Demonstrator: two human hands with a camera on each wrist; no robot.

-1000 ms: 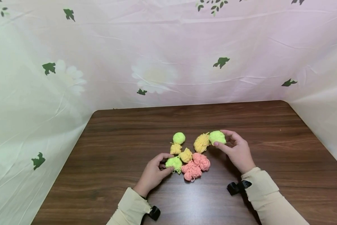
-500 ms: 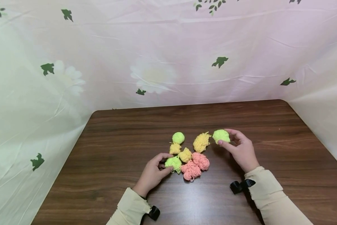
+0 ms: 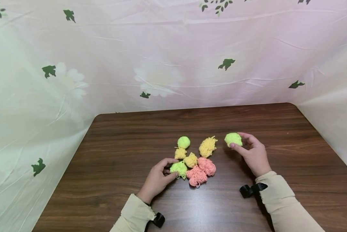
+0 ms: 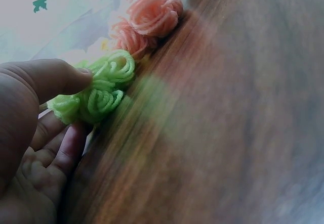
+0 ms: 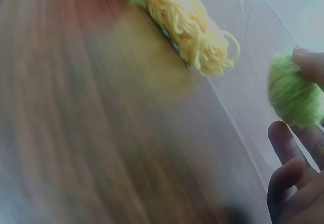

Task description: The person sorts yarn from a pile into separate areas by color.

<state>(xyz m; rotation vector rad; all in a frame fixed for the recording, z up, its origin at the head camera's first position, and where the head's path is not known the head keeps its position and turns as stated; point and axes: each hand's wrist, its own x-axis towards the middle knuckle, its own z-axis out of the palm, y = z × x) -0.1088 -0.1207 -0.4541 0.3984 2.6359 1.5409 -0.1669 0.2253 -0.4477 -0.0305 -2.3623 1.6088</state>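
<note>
In the head view, at the lower middle of the frame, the person's left hand (image 3: 157,178) pinches a loopy green ball (image 3: 178,169) between thumb and fingers on the brown table (image 3: 127,138). Just right of it lie the lower pink ball (image 3: 197,176) and the upper pink ball (image 3: 207,166), touching each other. Farther right, the right hand (image 3: 253,154) grips a compact green ball (image 3: 233,139) between thumb and fingers, apart from the shaggy yellow bundle (image 3: 207,146) on its left. Above the left hand, a round green ball (image 3: 183,142) tops a small yellow ball (image 3: 180,153) in the frame, with another yellow ball (image 3: 190,160) lower right.
</note>
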